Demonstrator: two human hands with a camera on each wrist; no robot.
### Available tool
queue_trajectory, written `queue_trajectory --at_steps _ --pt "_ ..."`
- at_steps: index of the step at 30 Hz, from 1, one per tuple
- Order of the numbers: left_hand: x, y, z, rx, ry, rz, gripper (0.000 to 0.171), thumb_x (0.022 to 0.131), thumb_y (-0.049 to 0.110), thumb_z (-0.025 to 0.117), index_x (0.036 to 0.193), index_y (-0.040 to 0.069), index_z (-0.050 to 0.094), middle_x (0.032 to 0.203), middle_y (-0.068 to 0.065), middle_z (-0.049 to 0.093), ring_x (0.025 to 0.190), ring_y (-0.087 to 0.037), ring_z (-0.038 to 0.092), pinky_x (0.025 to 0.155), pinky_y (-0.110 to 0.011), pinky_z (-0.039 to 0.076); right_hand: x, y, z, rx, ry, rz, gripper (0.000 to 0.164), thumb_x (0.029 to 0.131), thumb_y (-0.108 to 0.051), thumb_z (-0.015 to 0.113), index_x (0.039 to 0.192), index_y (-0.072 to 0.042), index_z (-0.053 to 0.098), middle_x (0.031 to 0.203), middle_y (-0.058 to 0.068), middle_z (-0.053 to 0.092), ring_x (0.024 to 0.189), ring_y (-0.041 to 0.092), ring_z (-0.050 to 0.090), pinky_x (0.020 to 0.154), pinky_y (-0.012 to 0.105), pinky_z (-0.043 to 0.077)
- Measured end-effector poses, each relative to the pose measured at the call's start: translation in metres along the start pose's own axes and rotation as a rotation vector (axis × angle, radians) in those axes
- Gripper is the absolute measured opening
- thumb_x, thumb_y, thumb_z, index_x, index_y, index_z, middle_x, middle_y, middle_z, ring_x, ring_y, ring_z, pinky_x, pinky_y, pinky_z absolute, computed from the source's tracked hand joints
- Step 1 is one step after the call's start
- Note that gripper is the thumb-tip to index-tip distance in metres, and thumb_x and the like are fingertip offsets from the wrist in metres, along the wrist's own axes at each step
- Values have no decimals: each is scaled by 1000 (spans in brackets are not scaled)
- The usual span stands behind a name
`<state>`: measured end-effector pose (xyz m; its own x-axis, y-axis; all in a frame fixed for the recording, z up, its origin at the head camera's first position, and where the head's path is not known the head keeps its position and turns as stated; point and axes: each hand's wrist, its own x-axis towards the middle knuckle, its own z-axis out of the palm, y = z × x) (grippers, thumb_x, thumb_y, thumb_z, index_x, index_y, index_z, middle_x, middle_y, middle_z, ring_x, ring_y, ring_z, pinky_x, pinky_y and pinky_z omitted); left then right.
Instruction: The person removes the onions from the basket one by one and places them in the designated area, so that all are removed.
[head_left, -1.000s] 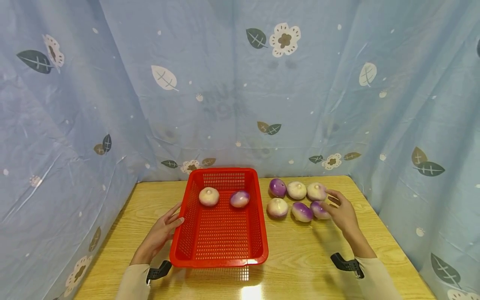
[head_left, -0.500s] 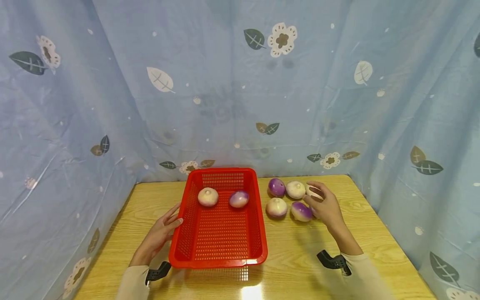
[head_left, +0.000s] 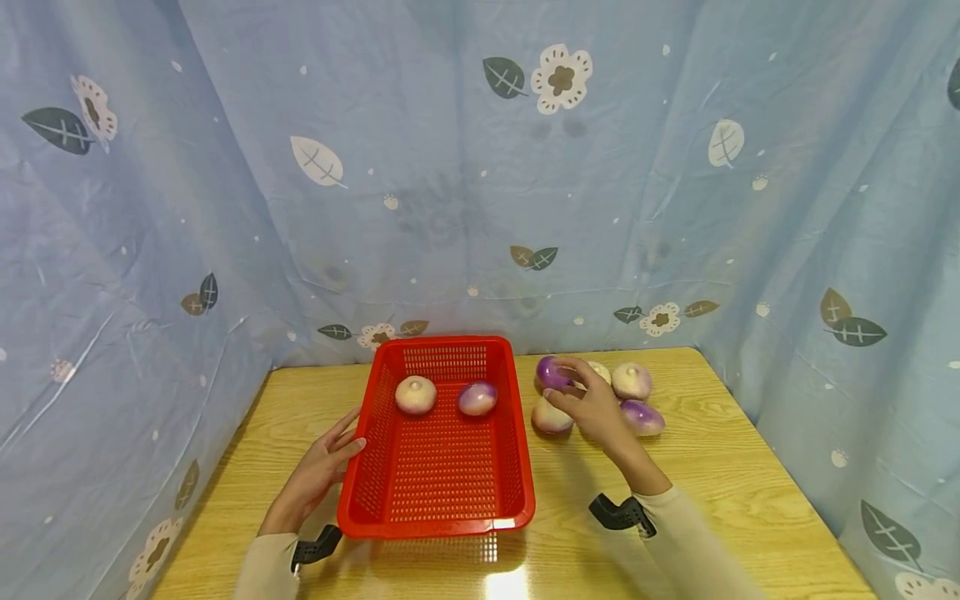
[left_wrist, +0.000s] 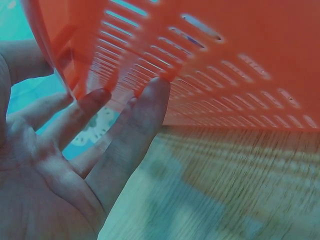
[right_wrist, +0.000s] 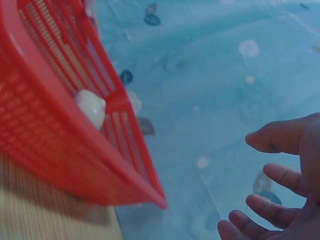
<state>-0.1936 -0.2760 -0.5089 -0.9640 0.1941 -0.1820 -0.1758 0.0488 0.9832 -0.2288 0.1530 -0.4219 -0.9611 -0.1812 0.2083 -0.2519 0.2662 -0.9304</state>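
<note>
My left hand (head_left: 318,471) rests at the left side of a red plastic basket (head_left: 521,450). In the left wrist view its fairly straight fingers (left_wrist: 150,107) touch the slotted outer wall. Inside the basket lie a whitish turnip-like bulb (head_left: 416,395) and a purple-and-white one (head_left: 477,399). My right hand (head_left: 600,412) hovers over more such bulbs right of the basket, fingers spread and holding nothing. Around it are a purple bulb (head_left: 550,372), a cream one (head_left: 551,415), a pale one (head_left: 632,381) and a purple-white one (head_left: 642,417). The hand hides others partly or wholly.
The basket stands on a wooden table (head_left: 720,467). A blue patterned curtain (head_left: 450,208) hangs behind the table and along both sides. Each wrist carries a black camera mount (head_left: 618,512).
My right hand has moved left across the bulbs, from the far right end toward the basket, and uncovered the right-hand ones. The left hand and the basket stay in place.
</note>
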Motion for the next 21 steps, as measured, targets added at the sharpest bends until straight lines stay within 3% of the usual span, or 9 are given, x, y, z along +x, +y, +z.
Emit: queue_trajectory --at_steps 4,8,12,15,21 --pt "-1 1 0 -4 0 1 64 94 24 55 148 34 21 150 -15 33 118 -36 55 83 -46 55 4 -6 17 -33 -33 -5 50 83 -15 69 129 -12 49 129 18 53 118 36 54 97 45 48" --pt "-1 0 1 -5 12 -7 63 94 24 55 147 34 22 150 -14 33 120 -35 54 84 -46 55 4 -17 35 -93 -78 -32 51 82 -14 70 129 -9 50 134 16 49 125 36 49 102 50 42" --pt "-1 0 2 3 19 -6 63 94 25 55 147 34 23 150 -14 34 119 -33 56 84 -46 54 7 -18 57 -128 -113 -56 48 81 -13 71 126 -14 53 134 11 50 123 33 49 99 52 44" --pt "0 -1 1 4 30 -11 62 94 25 55 147 35 24 149 -13 36 117 -31 57 84 -46 54 13 -9 72 -170 -122 -101 48 78 -14 73 122 -18 55 129 5 53 119 25 52 96 47 48" --pt "1 -2 2 18 45 -23 62 93 26 56 145 37 26 148 -11 37 118 -28 57 85 -45 54 19 -14 87 -249 -147 -152 49 76 -12 73 122 -15 56 130 2 53 108 19 56 88 39 51"
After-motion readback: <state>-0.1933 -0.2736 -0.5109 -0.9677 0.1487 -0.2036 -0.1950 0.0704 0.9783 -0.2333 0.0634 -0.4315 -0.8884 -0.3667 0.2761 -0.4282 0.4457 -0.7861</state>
